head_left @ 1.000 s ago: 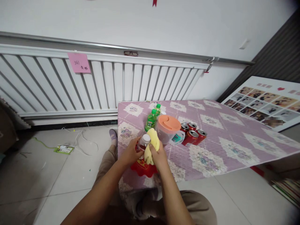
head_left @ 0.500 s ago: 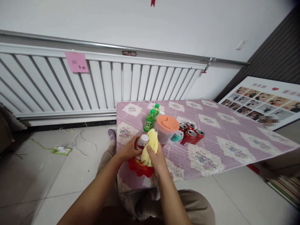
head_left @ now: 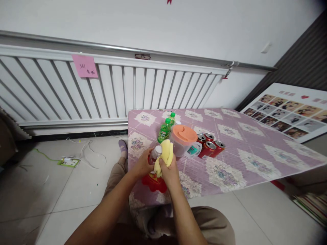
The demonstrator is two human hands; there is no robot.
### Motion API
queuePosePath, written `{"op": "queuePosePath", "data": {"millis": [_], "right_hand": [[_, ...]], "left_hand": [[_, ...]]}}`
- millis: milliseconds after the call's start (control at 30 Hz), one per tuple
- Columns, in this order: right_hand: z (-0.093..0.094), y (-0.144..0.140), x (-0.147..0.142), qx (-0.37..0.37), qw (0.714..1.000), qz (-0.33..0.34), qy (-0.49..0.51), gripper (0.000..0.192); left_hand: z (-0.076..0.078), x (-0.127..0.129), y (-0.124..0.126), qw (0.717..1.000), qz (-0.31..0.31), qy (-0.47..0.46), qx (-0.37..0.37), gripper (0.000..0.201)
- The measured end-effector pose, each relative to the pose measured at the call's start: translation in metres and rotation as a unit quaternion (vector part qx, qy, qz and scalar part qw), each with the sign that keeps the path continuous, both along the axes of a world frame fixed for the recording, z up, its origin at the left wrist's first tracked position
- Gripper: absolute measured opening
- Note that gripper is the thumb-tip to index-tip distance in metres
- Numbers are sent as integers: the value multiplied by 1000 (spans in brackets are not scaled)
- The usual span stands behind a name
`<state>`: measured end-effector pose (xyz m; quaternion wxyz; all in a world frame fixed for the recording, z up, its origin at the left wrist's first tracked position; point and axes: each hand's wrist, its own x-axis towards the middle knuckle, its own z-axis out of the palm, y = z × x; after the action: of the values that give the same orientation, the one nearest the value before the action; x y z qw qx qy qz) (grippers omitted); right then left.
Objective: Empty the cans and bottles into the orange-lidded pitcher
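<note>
One small bottle (head_left: 155, 157) with a white cap sits between my two hands, tilted a little toward the right, just above the near left corner of the counter (head_left: 245, 153). My left hand (head_left: 142, 165) has its grip wrapped around the bottle's body from the left side. My right hand (head_left: 168, 170) has its grip pressed together on a yellow cloth (head_left: 165, 154), which bunches up out of my fist and lies against the right side of the bottle, near the cap. Directly under the bottle and my hands a red label or wrapper (head_left: 153, 180) shows; I cannot tell whether it belongs to the bottle or lies on the counter.

Just beyond the cloth stands a clear jug with an orange lid (head_left: 183, 139), and behind it to the left are two green bottles (head_left: 165, 130), one behind the other. To the right of the jug four red cans (head_left: 209, 145) stand clustered together, touching. The counter is covered with a purple patterned cloth. Behind it runs a white radiator (head_left: 112, 88) with a pink note (head_left: 85, 66) stuck near its top.
</note>
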<state>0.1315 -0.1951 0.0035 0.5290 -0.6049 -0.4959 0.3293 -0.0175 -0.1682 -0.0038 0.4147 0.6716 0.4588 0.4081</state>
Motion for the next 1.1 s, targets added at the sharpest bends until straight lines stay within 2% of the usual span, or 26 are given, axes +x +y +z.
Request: {"op": "queuePosePath", "data": {"millis": [100,200,400,500,667,833,933,1100], "right_hand": [[-3,0,7,-17,1000,12,14,66],[-4,-6,9,-23,999,12,20,66],[-5,-16,2,5,1000,25,-10,64],[-11,-16,5,-22,999,29,1,55],[-28,-19,12,-44,998,30,14,51],[-26,-25,10,-37,999,21,25,58],[-19,-26,9,-18,999,22,19,60],[-18,-23,10,-12,1000,22,-9,59]], "left_hand": [[0,-1,1,1000,-13,-12,-18,72],[-7,1,1,999,-5,-20,-34,70],[-16,5,1,998,11,-59,-21,75],[-18,7,1,997,38,-68,-15,74],[-20,14,-6,993,110,-18,28,70],[-18,17,-17,990,141,17,18,69],[-11,13,-18,994,106,35,18,73],[4,-1,-12,998,-40,28,44,80]]}}
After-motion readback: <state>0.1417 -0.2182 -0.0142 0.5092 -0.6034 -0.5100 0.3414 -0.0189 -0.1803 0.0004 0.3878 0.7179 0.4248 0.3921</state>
